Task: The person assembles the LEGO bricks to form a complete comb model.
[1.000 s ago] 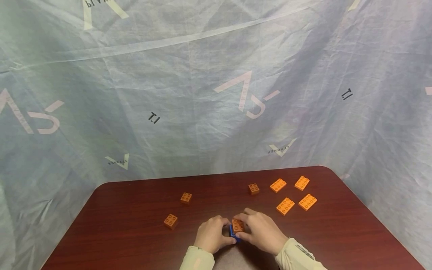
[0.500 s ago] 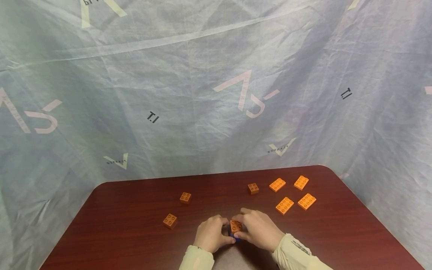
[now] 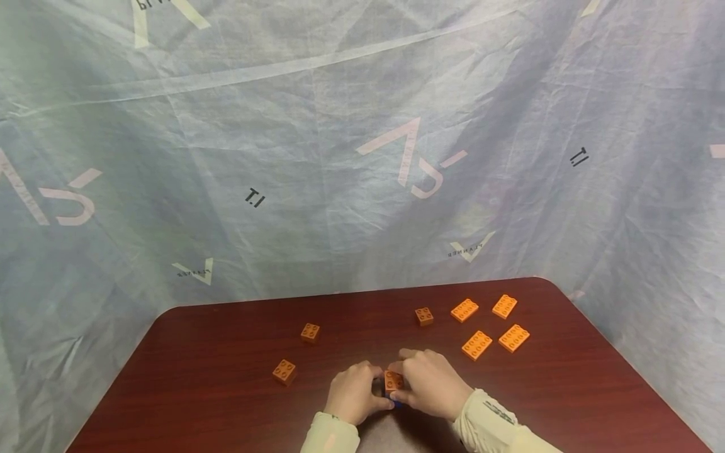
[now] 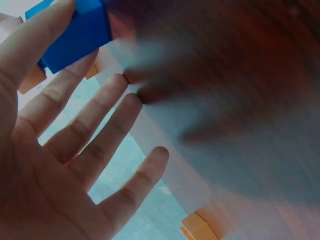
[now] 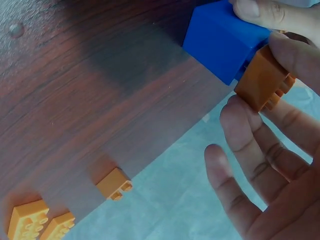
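Observation:
Thumb and index finger of my left hand [image 3: 352,393] hold a large blue toy building brick [image 4: 82,37]; its other fingers are spread in the left wrist view. My right hand [image 3: 435,384] pinches a small orange-brown building brick [image 5: 264,77] between thumb and fingers. That brick sits against the studded side of the blue brick [image 5: 220,42], and a narrow gap with blue studs shows between them in the right wrist view. From the head view, the orange-brown brick [image 3: 393,380] covers most of the blue one.
On the dark red wooden table [image 3: 226,390], two small orange-brown bricks [image 3: 285,372] lie to the left and another [image 3: 424,316] lies behind the hands. Several flat orange bricks [image 3: 477,345] lie at the right rear. A grey printed cloth [image 3: 317,189] hangs behind the table.
My right hand has shifted slightly left with the orange-brown brick, which now hides more of the blue brick. My left hand has stayed almost still.

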`<state>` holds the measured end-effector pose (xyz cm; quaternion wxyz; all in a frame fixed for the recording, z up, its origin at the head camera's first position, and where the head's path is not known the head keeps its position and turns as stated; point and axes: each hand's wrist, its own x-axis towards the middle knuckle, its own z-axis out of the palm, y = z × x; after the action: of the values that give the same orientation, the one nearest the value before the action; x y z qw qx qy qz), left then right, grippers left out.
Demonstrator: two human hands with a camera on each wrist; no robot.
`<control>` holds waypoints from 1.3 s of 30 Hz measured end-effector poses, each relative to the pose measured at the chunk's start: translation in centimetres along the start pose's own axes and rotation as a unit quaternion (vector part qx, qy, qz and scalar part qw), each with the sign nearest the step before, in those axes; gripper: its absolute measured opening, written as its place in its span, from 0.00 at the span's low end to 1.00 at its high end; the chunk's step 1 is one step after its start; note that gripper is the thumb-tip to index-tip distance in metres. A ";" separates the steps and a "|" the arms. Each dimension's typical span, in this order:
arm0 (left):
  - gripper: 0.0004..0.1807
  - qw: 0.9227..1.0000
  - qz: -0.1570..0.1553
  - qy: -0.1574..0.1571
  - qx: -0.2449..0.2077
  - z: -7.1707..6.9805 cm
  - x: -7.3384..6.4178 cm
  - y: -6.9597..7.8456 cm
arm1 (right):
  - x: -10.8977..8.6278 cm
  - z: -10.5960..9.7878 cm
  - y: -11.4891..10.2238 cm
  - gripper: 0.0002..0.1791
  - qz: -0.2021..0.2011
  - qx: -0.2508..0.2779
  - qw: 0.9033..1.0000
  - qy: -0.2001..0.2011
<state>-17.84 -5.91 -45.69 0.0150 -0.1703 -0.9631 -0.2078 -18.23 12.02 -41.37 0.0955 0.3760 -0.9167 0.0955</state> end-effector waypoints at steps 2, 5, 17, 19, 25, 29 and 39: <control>0.22 1.000 -0.003 0.002 0.001 0.0 0.0 0.1 | 0.0 0.1 0.0 0.14 0.003 0.003 1.000 0.002; 0.24 1.000 -0.009 0.003 0.000 0.0 -0.1 0.1 | 0.1 0.1 0.0 0.14 0.007 0.007 1.000 0.000; 0.25 1.000 -0.013 -0.002 -0.007 0.1 0.0 0.2 | 0.7 -0.2 0.3 0.17 0.021 0.039 0.998 -0.042; 0.24 1.000 -0.013 -0.002 -0.006 0.1 0.0 0.2 | 0.7 -0.1 0.4 0.18 0.028 0.050 0.997 -0.046; 0.23 1.000 -0.014 -0.003 -0.009 0.0 0.0 0.2 | 0.5 0.2 0.6 0.22 0.054 0.074 0.994 -0.059; 0.22 1.000 -0.016 -0.003 -0.009 -0.1 -0.1 0.2 | 0.4 0.4 0.6 0.22 0.050 0.079 0.994 -0.057; 0.22 1.000 -0.005 0.007 -0.002 0.3 -0.1 0.1 | -0.1 0.9 0.8 0.24 0.067 0.099 0.992 -0.045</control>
<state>-17.65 -5.73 -45.91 0.0201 -0.1639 -0.9634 -0.2110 -18.81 12.47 -42.32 0.0099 0.3251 -0.9294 0.1745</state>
